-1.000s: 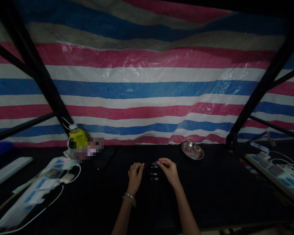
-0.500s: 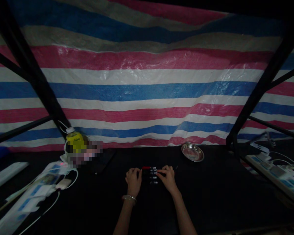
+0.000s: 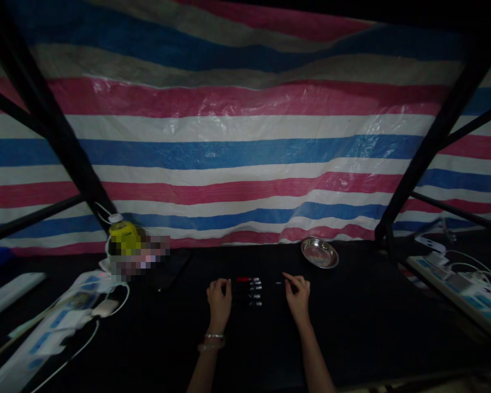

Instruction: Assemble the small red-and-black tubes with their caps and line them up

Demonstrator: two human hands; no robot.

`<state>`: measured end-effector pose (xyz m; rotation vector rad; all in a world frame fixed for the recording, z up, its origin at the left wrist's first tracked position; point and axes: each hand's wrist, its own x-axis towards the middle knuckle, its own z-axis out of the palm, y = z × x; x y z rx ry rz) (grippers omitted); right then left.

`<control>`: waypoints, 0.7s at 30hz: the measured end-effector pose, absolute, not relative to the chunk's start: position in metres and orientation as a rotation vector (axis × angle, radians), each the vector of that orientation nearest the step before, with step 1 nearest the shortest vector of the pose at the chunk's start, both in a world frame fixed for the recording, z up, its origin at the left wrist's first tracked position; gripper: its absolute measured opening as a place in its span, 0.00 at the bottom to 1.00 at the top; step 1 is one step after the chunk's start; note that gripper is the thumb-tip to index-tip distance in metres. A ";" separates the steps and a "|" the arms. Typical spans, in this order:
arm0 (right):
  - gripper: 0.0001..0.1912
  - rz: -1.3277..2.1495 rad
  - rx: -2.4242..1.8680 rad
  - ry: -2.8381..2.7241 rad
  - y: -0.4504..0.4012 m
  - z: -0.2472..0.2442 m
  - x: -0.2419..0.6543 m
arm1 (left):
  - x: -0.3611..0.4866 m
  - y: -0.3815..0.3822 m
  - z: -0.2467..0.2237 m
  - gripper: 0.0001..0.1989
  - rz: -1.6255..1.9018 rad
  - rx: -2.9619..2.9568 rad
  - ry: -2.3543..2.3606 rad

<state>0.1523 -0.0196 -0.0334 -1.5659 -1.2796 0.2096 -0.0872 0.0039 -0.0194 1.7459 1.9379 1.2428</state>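
Note:
My left hand (image 3: 220, 297) is closed, fingers curled and thumb beside them, just left of a column of slim sticks. Anything inside its pinch is hidden against the black surface. The top stick is red (image 3: 242, 279) with a silver end. Below it lie several dark sticks with silver ends (image 3: 257, 296), their dark lengths barely visible. To their right my right hand (image 3: 298, 296) has its thumb and index finger close together in a pinch. A tiny silvery piece (image 3: 278, 283) shows just left of these fingertips; whether it is held is unclear.
A shiny metal dish (image 3: 319, 253) stands at the back right. Behind the black table (image 3: 364, 316) hangs a striped sheet (image 3: 245, 153). At the left are a yellow bottle (image 3: 125, 236), a dark flat object (image 3: 174, 270) and a power strip (image 3: 33, 333) with cables. Another power strip (image 3: 454, 295) lies at the right.
My right hand has moved right, away from the silver ends of the sticks. My left hand has shifted slightly left. The tiny silvery piece now shows between the sticks and my right hand.

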 end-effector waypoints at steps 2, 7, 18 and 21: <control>0.15 0.185 -1.600 -1.224 -0.022 -0.041 0.164 | -0.081 0.003 -0.011 0.12 1.298 1.753 1.928; 0.17 0.196 -1.650 -1.216 -0.026 -0.045 0.172 | -0.034 -0.015 0.023 0.11 1.138 2.052 1.690; 0.20 0.079 -1.804 -1.291 -0.023 -0.038 0.165 | 0.049 -0.027 0.001 0.26 0.662 2.354 1.491; 0.20 0.037 -1.883 -1.321 -0.018 -0.035 0.163 | 0.054 -0.033 -0.008 0.25 0.626 2.346 1.569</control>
